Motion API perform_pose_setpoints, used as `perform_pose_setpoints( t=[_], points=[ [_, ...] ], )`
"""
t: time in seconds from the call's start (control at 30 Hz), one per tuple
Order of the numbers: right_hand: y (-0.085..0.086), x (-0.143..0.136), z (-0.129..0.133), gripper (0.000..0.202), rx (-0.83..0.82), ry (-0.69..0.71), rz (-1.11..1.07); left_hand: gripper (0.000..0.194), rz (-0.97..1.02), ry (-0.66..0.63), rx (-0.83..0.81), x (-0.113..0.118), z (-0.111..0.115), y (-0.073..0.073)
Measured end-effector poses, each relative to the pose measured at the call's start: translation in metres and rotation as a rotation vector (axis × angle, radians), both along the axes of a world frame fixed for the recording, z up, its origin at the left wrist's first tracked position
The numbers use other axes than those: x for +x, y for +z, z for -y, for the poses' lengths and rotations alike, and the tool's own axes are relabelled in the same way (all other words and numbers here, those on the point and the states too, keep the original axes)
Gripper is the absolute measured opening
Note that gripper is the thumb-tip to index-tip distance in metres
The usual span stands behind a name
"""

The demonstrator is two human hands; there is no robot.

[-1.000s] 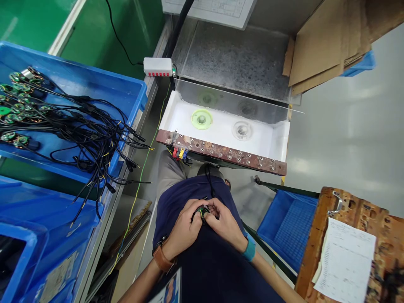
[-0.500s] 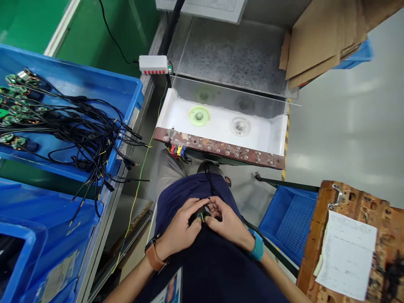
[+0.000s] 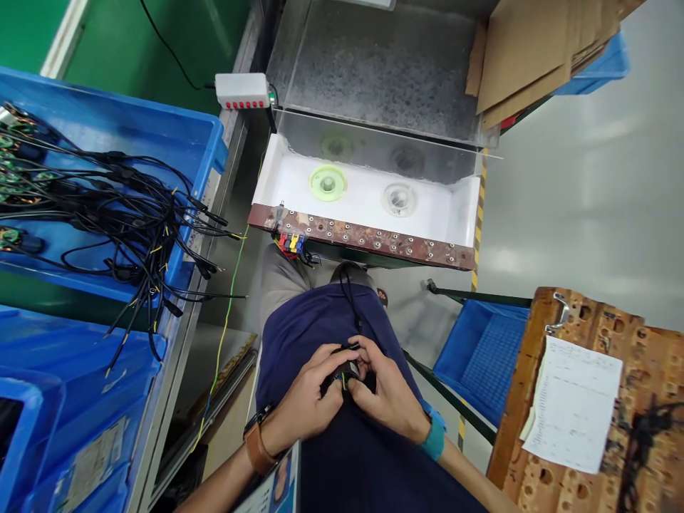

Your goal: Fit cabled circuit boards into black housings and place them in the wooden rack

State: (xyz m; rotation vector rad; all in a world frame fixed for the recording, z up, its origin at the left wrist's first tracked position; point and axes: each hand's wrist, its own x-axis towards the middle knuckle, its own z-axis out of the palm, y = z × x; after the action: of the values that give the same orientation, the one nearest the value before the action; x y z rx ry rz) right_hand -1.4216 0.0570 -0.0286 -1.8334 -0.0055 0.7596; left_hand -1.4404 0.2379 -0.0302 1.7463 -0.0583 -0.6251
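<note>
While we sit close under the white tray's rusty front edge [image 3: 363, 241], our left hand [image 3: 307, 399] and right hand [image 3: 387, 395] both pinch a small dark wired part [image 3: 346, 369] over our lap, with open floor to the right.

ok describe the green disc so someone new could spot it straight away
Find the white tray with the rusty front strip, ahead of the person's knees. Two round discs sit in it; the green disc is the left one, its neighbour being clear.

Blue bins [image 3: 176, 142] w/ black cables [image 3: 133, 214]; white tray [image 3: 459, 214], green disc [image 3: 327, 183]; navy apron [image 3: 342, 456].
</note>
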Motion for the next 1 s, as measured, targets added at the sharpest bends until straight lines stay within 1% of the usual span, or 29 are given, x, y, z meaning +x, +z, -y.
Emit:
perform_pose_setpoints(
  t=[0.1, 0.23, 0.33, 0.47, 0.57, 0.63, 0.67, 0.73, 0.8, 0.83, 0.87, 0.9, 0.93, 1.0],
  points=[
    [-0.005, -0.004, -0.003, 0.052, 0.0, -0.044, -0.015, 0.054, 0.001, 0.021, 0.001, -0.001, 0.001, -0.005],
    [-0.011, -0.009, -0.006, 0.048, 0.004, -0.085, -0.026, 0.052, 0.016, 0.013, -0.001, 0.0, 0.002, -0.009],
    [-0.014, -0.013, -0.006, 0.048, 0.026, -0.114, -0.046, 0.051, 0.017, 0.004, 0.009, 0.0, 0.003, -0.009],
    [-0.016, -0.019, -0.003, 0.049, 0.104, -0.207, -0.092, 0.056, 0.013, -0.028, 0.031, 0.004, 0.009, -0.007],
    [-0.018, -0.017, 0.005, 0.055, 0.23, -0.339, -0.148, 0.067, -0.037, -0.034, 0.086, 0.017, 0.015, -0.006],
    [-0.02, -0.01, 0.015, 0.063, 0.327, -0.458, -0.127, 0.079, -0.089, -0.059, 0.071, 0.036, 0.022, -0.004],
    [-0.021, -0.005, 0.022, 0.067, 0.372, -0.519, -0.095, 0.084, -0.104, -0.081, 0.033, 0.049, 0.027, -0.003],
    [-0.018, 0.008, 0.038, 0.069, 0.452, -0.646, -0.03, 0.08, -0.099, -0.122, -0.068, 0.076, 0.043, 0.0],
    [-0.01, 0.019, 0.058, 0.062, 0.545, -0.798, -0.002, 0.071, -0.08, -0.164, -0.122, 0.103, 0.068, 0.003],
    [-0.004, 0.024, 0.069, 0.057, 0.605, -0.885, -0.007, 0.068, -0.081, -0.208, -0.121, 0.115, 0.084, 0.004],
    [0.005, 0.027, 0.08, 0.054, 0.669, -0.974, -0.02, 0.065, -0.091, -0.285, -0.109, 0.124, 0.102, 0.005],
    [0.014, 0.029, 0.091, 0.052, 0.734, -1.061, -0.028, 0.064, -0.109, -0.4, -0.089, 0.132, 0.121, 0.007],
    [0.025, 0.03, 0.103, 0.053, 0.793, -1.145, -0.03, 0.064, -0.13, -0.537, -0.069, 0.137, 0.141, 0.009],
    [0.046, 0.028, 0.128, 0.059, 0.884, -1.305, -0.001, 0.064, -0.159, -0.805, -0.045, 0.141, 0.183, 0.014]
  ],
)
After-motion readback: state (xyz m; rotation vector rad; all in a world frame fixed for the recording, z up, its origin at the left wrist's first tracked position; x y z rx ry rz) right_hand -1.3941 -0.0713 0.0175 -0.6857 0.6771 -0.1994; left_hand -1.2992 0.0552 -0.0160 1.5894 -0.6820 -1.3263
